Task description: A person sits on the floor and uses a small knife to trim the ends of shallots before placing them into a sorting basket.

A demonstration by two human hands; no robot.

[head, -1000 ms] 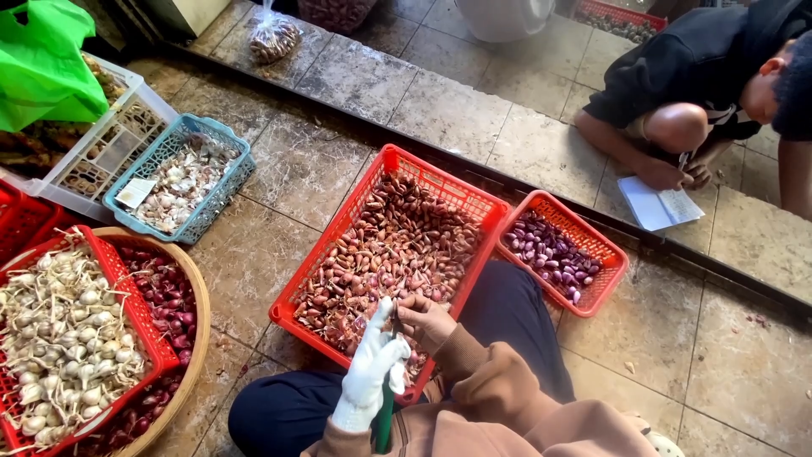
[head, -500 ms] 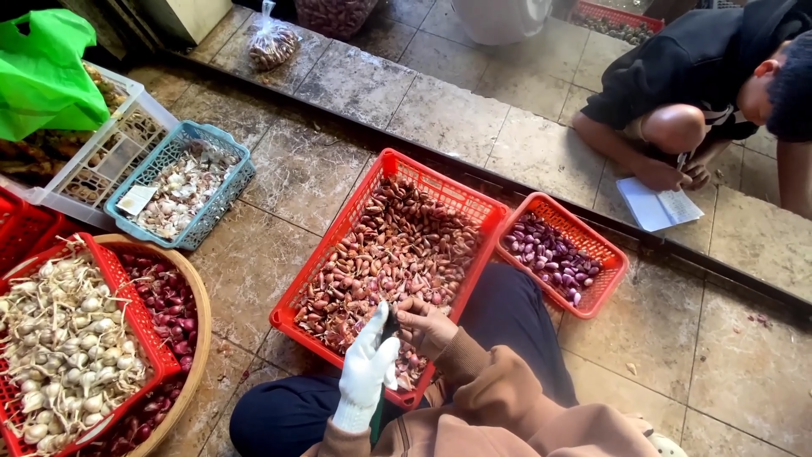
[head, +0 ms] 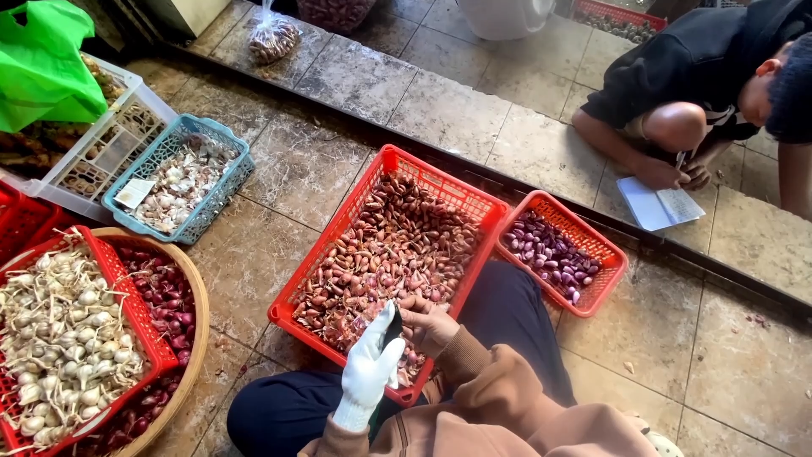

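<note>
Below, two hands meet over one big red crate (head: 338, 245): gloved left hand (head: 370, 370) clamped on a dark blade (head: 392, 328), bare right hand (head: 427, 322) pinching shallots (head: 385, 254).

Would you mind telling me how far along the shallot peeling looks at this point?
Done: the small red basket holds a shallow layer of peeled purple shallots. In hand: the gloved left hand and bare right hand meet over the large red crate, seemingly working one shallot; a dark tool sits between them. Left: the crate remains nearly full of unpeeled shallots.
</note>
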